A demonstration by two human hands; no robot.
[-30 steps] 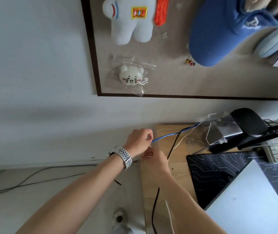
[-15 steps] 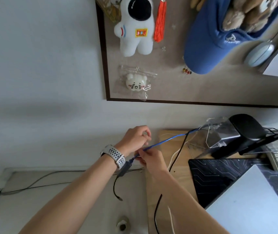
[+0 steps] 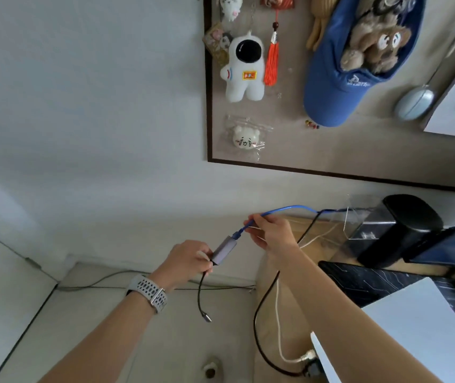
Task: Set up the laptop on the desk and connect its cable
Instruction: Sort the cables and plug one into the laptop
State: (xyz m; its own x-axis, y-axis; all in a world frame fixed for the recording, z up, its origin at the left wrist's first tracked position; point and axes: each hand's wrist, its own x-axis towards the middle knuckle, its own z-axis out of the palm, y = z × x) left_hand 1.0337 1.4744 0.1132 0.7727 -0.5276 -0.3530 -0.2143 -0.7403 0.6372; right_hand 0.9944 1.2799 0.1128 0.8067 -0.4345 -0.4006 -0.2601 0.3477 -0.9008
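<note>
My left hand (image 3: 186, 262), with a white watch on the wrist, grips the lower end of a grey adapter (image 3: 224, 250). A short black lead with a small metal plug (image 3: 207, 317) dangles below that hand. My right hand (image 3: 273, 234) pinches the blue cable (image 3: 290, 209) just behind its plug, which sits in the adapter's upper end. The blue cable runs right towards the back of the wooden desk (image 3: 269, 275). The closed silver laptop (image 3: 414, 335) lies at lower right on a dark desk mat (image 3: 359, 283). A black and a white cable are plugged into its left edge.
A black lamp or monitor base (image 3: 397, 230) and a clear plastic stand (image 3: 359, 217) sit at the desk's back. A pinboard (image 3: 303, 150) with plush toys and a blue cap hangs on the wall. Cables run along the floor at left.
Both hands have pulled the blue cable and grey adapter up and left, clear of the desk edge. My left hand has shifted to the adapter's end and the black lead hangs free.
</note>
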